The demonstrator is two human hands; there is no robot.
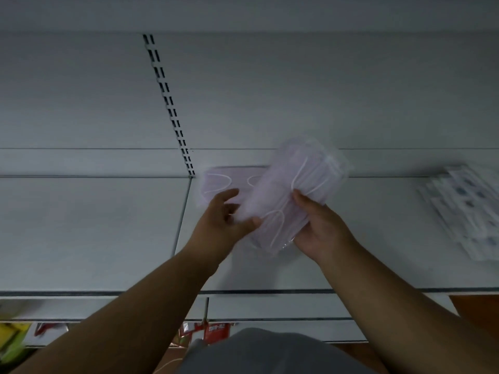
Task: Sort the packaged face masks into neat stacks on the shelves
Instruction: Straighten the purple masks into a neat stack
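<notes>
I hold a pack [286,195] of pale lilac masks tilted above the shelf [108,233], between both hands. My right hand [321,228] grips its lower right edge, thumb curled over the top. My left hand [224,217] pinches the lower left corner between thumb and fingers. A second pack [221,182] lies flat on the shelf behind, against the back panel [297,90]. Far right, blurred white packets [469,211] lie spread on the shelf, probably more masks.
</notes>
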